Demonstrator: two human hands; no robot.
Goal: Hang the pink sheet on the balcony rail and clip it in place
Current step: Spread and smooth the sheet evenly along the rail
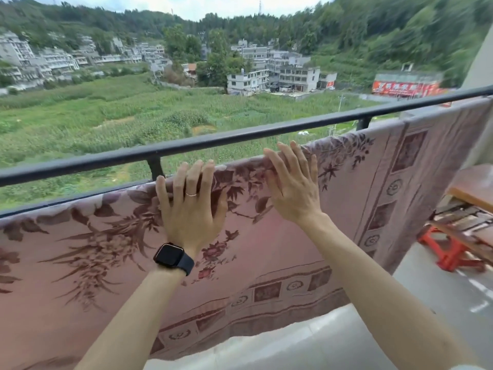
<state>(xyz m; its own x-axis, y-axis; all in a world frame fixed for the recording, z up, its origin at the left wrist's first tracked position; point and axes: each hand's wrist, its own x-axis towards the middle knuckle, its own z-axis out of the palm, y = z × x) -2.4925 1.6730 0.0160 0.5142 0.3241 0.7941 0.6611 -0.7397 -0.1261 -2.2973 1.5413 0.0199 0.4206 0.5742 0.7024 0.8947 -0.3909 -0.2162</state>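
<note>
Flat open hands (190, 209) on floral pink sheet (266, 252)

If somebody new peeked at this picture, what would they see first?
A big pink sheet with dark leaf and flower prints, draped over the lower bar under the black balcony rail. In the middle, the left hand and right hand press flat on its top edge. Behind are green fields and grey houses.

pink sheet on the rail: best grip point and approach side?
Grip the pink sheet at its folded top edge, where it bends over the lower rail, probably coming from above on the balcony side. The fold there is the firmest part; below it the cloth hangs flat and loose. Both the left hand and right hand lie flat at that edge.
</note>
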